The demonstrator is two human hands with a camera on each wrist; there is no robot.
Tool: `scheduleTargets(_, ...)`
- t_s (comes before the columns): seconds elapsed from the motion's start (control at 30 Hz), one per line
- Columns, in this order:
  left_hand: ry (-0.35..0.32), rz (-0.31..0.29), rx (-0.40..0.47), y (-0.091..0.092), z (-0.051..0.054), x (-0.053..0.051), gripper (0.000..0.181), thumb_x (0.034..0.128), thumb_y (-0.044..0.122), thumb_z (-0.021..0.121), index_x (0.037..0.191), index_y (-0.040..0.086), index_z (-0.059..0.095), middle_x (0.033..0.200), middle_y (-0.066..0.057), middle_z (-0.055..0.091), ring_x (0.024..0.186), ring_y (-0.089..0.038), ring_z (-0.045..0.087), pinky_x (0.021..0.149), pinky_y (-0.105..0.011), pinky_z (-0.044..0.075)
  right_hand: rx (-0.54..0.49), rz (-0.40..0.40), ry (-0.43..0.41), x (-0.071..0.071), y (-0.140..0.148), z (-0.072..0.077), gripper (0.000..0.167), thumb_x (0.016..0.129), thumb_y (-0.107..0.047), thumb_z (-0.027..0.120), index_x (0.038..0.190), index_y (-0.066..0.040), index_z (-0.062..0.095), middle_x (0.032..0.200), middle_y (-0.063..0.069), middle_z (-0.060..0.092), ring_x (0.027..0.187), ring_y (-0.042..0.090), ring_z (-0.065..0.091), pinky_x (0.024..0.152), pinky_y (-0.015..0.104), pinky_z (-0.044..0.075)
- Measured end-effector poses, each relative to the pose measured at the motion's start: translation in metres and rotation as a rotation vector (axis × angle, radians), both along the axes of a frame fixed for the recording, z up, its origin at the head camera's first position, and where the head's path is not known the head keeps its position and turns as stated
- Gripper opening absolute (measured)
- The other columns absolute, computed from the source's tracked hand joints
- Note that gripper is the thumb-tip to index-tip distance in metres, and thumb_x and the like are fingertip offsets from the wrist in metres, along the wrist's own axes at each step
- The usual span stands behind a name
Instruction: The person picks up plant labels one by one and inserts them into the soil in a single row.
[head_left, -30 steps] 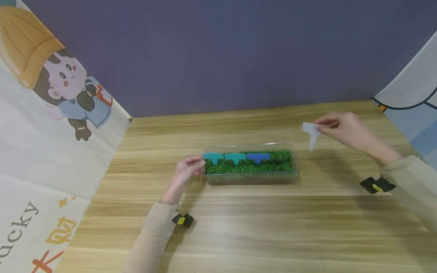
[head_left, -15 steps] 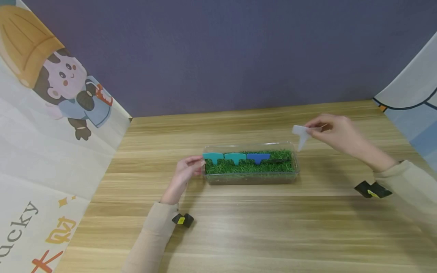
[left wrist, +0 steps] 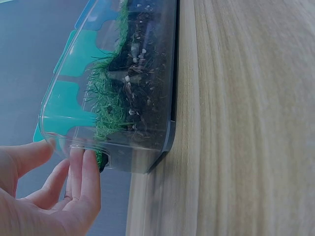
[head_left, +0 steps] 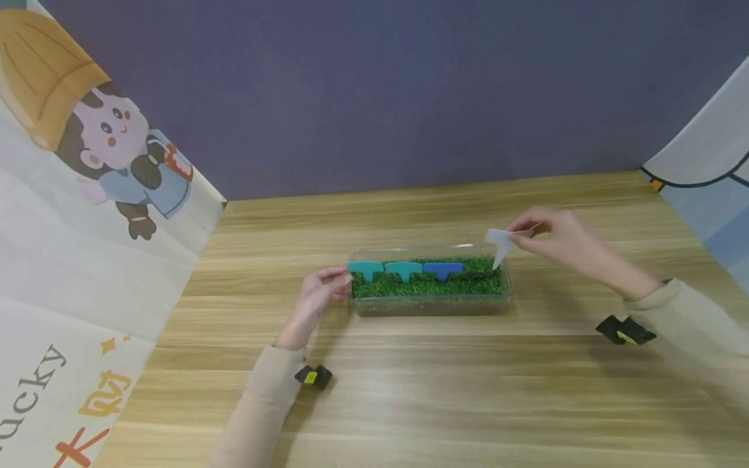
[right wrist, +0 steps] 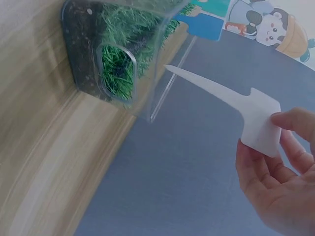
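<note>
My right hand (head_left: 552,237) pinches a white T-shaped plant label (head_left: 500,244) by one side of its wide head. The label's pointed stem slants down over the right end of a clear plastic box (head_left: 433,307) and stays above the grass (right wrist: 118,73). Two teal labels (head_left: 365,268) and a blue label (head_left: 443,269) stand in a row in the grass, from the left end towards the middle. At the box's left end, my left hand (head_left: 318,296) touches the end wall and rim; in the left wrist view its fingers (left wrist: 91,177) are fairly straight.
Dark soil (left wrist: 140,88) shows through the box wall below the grass. The box stands on a wood-grain table (head_left: 409,396) with a dark blue panel (head_left: 409,97) behind it. A printed cloth (head_left: 88,260) hangs at the left.
My right hand has moved left and slightly down with the white plant label, from beside the box to above its right end. The left hand and the box stay put.
</note>
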State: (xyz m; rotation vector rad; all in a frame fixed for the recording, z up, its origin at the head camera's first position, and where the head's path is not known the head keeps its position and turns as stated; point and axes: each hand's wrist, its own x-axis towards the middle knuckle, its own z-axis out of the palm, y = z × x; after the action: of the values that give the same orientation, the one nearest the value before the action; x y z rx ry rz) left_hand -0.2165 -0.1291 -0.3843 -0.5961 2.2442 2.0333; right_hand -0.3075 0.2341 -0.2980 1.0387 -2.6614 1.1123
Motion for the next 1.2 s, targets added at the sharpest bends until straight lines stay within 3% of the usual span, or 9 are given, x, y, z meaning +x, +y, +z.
scheduleTargets(0.27, -0.002, -0.004, -0.003, 0.000, 0.000, 0.000, 0.033, 0.0830, 0.007, 0.058, 0.115, 0.000, 0.053, 0.106, -0.018, 0.059, 0.073, -0.014, 0.057, 0.081, -0.038, 0.049, -0.026, 0.093, 0.024, -0.001, -0.004, -0.012, 0.011, 0.076, 0.003, 0.064, 0.086, 0.000, 0.064, 0.084, 0.007, 0.063, 0.073, -0.003, 0.052, 0.064, 0.014, 0.049)
scheduleTargets(0.8, -0.016, -0.006, -0.014, -0.001, 0.000, -0.001, 0.033, 0.0827, 0.008, 0.059, 0.114, 0.000, 0.053, 0.106, -0.018, 0.058, 0.076, -0.016, 0.057, 0.082, -0.038, 0.048, 0.013, 0.090, -0.048, 0.003, -0.011, -0.025, 0.008, 0.077, 0.001, 0.063, 0.084, -0.002, 0.063, 0.083, 0.004, 0.063, 0.075, 0.001, 0.054, 0.067, 0.022, 0.052)
scheduleTargets(1.0, -0.012, -0.010, -0.011, -0.001, 0.000, 0.000, 0.033, 0.0828, 0.008, 0.059, 0.115, 0.000, 0.053, 0.106, -0.018, 0.058, 0.075, -0.016, 0.057, 0.083, -0.039, 0.048, 0.007, 0.098, -0.059, 0.005, -0.013, -0.030, 0.007, 0.077, 0.003, 0.062, 0.084, -0.001, 0.062, 0.083, 0.005, 0.062, 0.075, 0.015, 0.058, 0.070, 0.032, 0.053)
scheduleTargets(1.2, -0.006, -0.007, -0.010, -0.001, 0.000, 0.000, 0.033, 0.0828, 0.008, 0.059, 0.115, 0.000, 0.053, 0.105, -0.018, 0.059, 0.076, -0.017, 0.058, 0.084, -0.041, 0.047, 0.008, 0.111, 0.017, 0.004, -0.014, -0.034, 0.013, 0.073, 0.007, 0.063, 0.081, -0.003, 0.063, 0.081, 0.002, 0.062, 0.073, 0.011, 0.057, 0.068, 0.033, 0.053)
